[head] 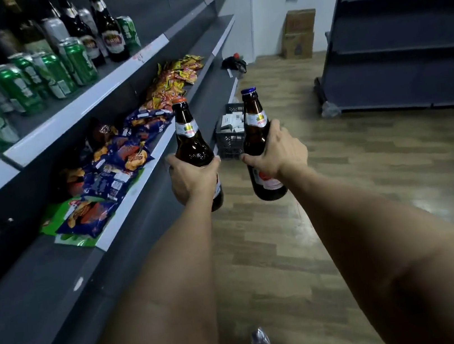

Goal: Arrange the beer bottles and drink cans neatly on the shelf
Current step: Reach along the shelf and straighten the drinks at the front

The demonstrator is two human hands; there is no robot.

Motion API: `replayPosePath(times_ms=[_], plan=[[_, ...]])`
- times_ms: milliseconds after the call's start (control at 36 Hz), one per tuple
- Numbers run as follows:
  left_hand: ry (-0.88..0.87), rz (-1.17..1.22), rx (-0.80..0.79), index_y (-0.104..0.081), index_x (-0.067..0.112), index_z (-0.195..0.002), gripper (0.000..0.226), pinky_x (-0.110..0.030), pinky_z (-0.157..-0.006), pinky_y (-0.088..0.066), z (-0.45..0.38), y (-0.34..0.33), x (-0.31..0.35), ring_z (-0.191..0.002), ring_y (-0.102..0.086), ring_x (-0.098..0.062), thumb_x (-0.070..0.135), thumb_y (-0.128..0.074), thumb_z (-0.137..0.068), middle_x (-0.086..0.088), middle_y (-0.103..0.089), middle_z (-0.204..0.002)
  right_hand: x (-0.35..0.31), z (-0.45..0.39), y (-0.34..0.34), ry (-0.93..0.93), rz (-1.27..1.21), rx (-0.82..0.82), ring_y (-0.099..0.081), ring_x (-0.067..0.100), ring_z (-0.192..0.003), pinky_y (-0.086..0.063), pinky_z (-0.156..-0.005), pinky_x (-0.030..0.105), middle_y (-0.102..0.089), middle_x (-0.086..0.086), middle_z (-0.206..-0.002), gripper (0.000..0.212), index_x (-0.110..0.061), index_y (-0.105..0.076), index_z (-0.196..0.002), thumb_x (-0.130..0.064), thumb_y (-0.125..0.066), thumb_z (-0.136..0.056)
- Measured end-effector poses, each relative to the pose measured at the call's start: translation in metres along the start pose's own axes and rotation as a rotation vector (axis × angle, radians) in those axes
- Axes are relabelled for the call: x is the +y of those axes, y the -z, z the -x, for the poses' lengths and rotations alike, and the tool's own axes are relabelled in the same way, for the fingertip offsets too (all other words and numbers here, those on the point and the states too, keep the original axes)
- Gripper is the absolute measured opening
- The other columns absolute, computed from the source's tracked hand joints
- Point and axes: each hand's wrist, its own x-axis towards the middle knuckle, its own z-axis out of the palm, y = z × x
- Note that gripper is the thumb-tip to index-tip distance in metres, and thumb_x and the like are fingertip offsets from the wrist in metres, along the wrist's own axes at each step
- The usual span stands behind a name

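My left hand (191, 178) grips a brown beer bottle with an orange cap (190, 139), held upright over the aisle beside the snack shelf. My right hand (276, 154) grips a second brown beer bottle with a blue cap (255, 126), also upright, a little to the right. Up on the left, the drinks shelf (86, 104) carries several green cans (76, 61), silver cans (55, 29) and dark beer bottles (110, 33) standing in loose rows. Both held bottles are well below and to the right of that shelf.
The shelf below holds blue and orange snack bags (126, 154) and yellow packets (176, 79). A dark plastic crate (229, 139) with white boxes sits on the wooden floor ahead. Cardboard boxes (299, 34) stand by the far wall. A dark shelving unit (398, 28) lines the right.
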Motion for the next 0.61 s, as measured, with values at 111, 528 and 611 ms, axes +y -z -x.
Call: replayPosePath(times_ms=[111,528,611], plan=[[-0.002,0.041,-0.004,-0.039,0.015,-0.125,0.074,-0.037,-0.078,-0.043,-0.054,-0.038,0.021,-0.108,-0.059,-0.032,0.04,-0.08,-0.07,-0.008,-0.059,-0.122,-0.008,-0.07,-0.01,0.029,0.023,-0.01,-0.059,0.033,-0.107,-0.038,-0.071,0.035,-0.054,0.009,-0.121,0.07,-0.012,-0.036,-0.119,-0.06,-0.066,-0.078],[0.005,0.059,0.131,-0.036,0.016,-0.133,0.084,-0.046,-0.087,-0.049,-0.243,-0.135,0.099,-0.112,-0.058,-0.035,0.041,-0.082,-0.066,-0.009,-0.058,-0.128,-0.046,-0.306,-0.037,0.148,-0.032,0.006,-0.06,0.033,-0.1,-0.043,-0.07,0.037,-0.056,0.008,-0.111,0.067,-0.014,-0.035,-0.113,-0.06,-0.067,-0.077],[0.021,0.067,0.178,-0.038,0.016,-0.13,0.082,-0.046,-0.086,-0.048,-0.277,-0.157,0.111,-0.112,-0.058,-0.036,0.041,-0.082,-0.066,-0.008,-0.058,-0.128,-0.049,-0.352,-0.045,0.196,-0.045,0.014,-0.06,0.034,-0.102,-0.04,-0.069,0.036,-0.057,0.008,-0.113,0.067,-0.013,-0.036,-0.112,-0.059,-0.068,-0.075]])
